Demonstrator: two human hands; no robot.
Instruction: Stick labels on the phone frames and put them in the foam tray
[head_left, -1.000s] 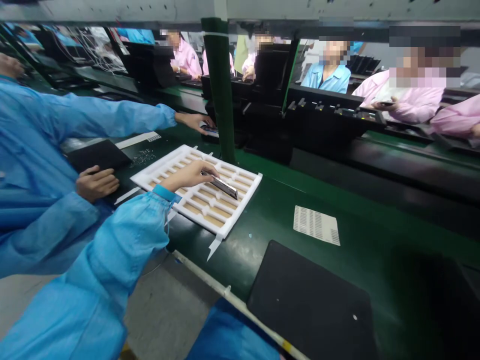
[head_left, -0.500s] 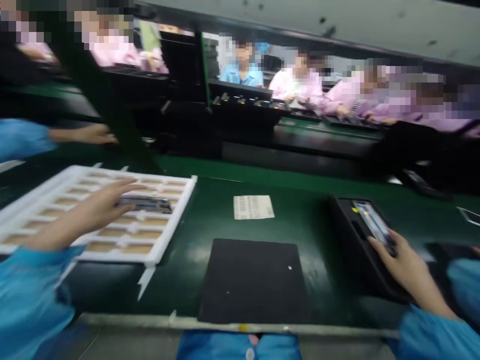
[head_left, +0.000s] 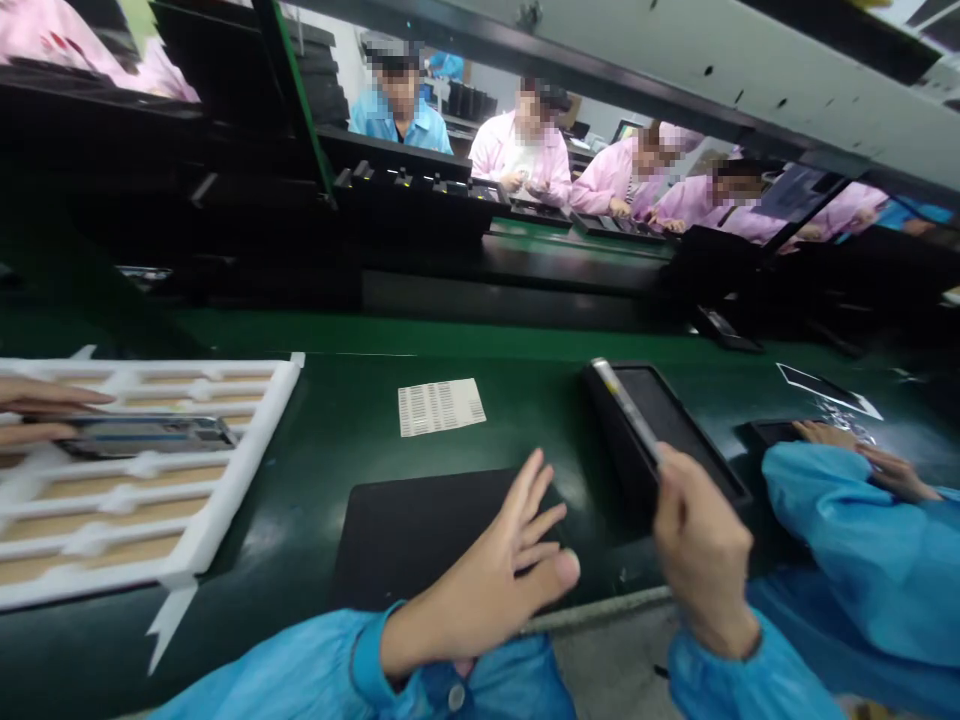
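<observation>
My left hand [head_left: 502, 570] is open, fingers spread, above the front right part of a black mat [head_left: 420, 530]; nothing is in it. My right hand [head_left: 701, 545] grips the near end of a smartphone [head_left: 628, 408], seen edge-on and tilted. The phone is above the left side of a black tray [head_left: 667, 400]. At the left edge, a separate hand [head_left: 37, 410] has its fingers on another smartphone [head_left: 157, 435], over a white-framed tray [head_left: 247, 470] with tan slots.
A sheet of printed labels [head_left: 441, 407] lies behind the mat. At right, a co-worker's blue-sleeved arms [head_left: 847, 520] reach over the bench near a white-edged panel [head_left: 829, 390]. Several people sit across the line, beneath a grey overhead beam [head_left: 637, 80].
The view has swung right. My right hand has raised the smartphone from the black tray and turned it on edge. My left hand is now over the mat.
</observation>
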